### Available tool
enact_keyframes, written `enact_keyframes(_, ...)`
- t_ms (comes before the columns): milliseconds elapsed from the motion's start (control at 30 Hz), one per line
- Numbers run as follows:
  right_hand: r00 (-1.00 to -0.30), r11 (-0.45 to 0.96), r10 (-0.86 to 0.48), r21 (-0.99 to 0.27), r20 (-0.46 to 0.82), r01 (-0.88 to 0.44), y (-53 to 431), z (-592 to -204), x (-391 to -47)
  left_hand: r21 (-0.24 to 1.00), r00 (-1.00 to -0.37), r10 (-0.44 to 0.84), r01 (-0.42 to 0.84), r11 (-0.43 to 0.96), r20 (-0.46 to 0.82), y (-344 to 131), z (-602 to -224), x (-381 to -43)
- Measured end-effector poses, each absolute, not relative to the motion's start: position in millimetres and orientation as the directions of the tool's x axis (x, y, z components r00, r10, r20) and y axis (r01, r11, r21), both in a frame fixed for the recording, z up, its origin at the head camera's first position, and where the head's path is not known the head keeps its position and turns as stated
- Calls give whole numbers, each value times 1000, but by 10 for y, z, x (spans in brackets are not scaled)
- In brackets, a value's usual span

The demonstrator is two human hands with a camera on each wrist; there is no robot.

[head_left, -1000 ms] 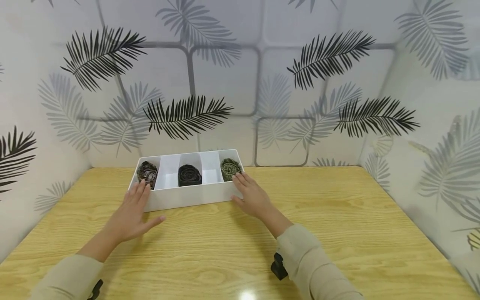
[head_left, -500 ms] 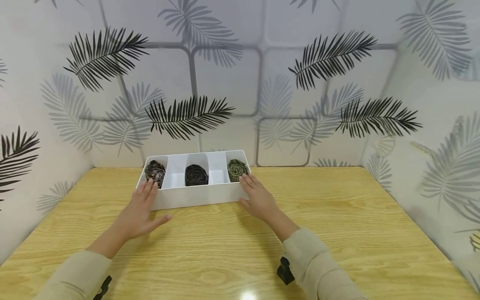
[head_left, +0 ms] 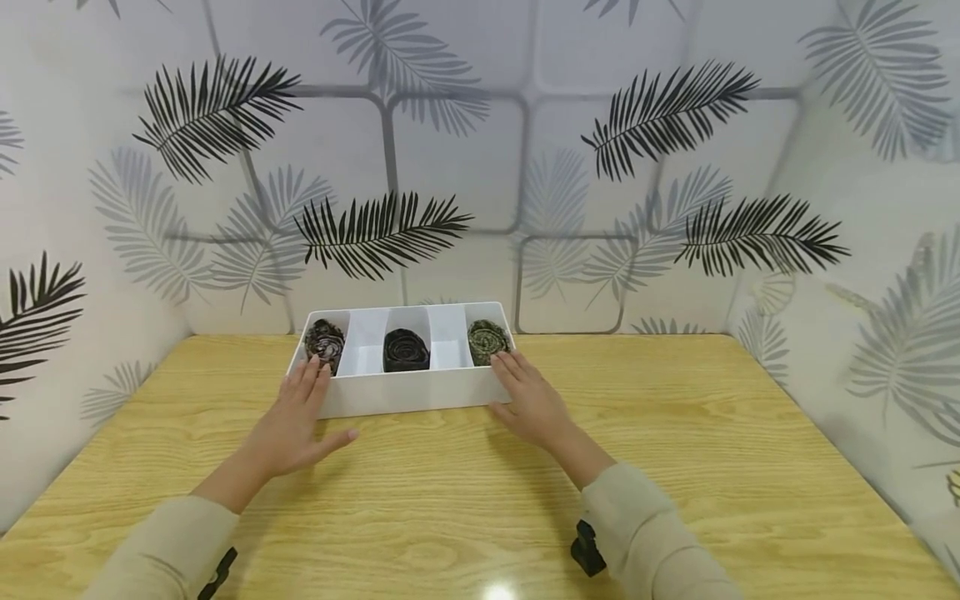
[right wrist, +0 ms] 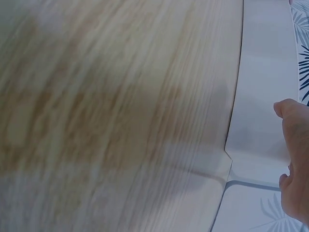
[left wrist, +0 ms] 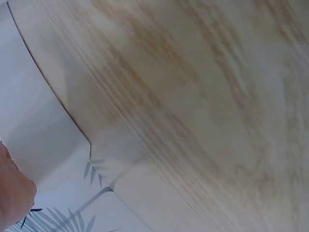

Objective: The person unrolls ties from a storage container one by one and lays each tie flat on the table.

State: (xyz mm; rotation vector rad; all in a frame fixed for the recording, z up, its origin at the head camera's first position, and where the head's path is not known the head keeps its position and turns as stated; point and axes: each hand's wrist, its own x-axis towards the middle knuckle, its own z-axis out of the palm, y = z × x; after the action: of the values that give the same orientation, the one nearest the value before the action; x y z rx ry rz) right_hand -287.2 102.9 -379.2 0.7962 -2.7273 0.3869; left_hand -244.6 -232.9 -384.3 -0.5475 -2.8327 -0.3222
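A white divided box (head_left: 420,390) lies at the far side of the table in the head view. It holds three cloth rolls: a dark brown patterned roll (head_left: 325,343) at the left, a black roll (head_left: 406,350) in the middle and a green speckled roll (head_left: 487,340) at the right. My left hand (head_left: 292,425) rests with straight fingers on the box's front left corner, thumb spread out. At the front right corner, my right hand (head_left: 534,404) touches the rim with extended fingers. Both wrist views show the box's front wall and part of each hand.
The wood-grain table (head_left: 420,500) reaches back to a leaf-patterned wall (head_left: 450,167) close behind the box. Black wrist mounts (head_left: 587,550) hang under the sleeves. Between the rolls are bare white compartments (head_left: 449,337).
The box has slid to the right along the table, with both hands moving along on its corners. The head view has shifted slightly. The rolls keep their compartments.
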Motion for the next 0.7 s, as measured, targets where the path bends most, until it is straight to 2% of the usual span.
enact_keyframes(700,-795,816,-476,-149,376,-559,1226,-3818,-2817,100,-889,366,405,909,275,-2120,-3861,-2449)
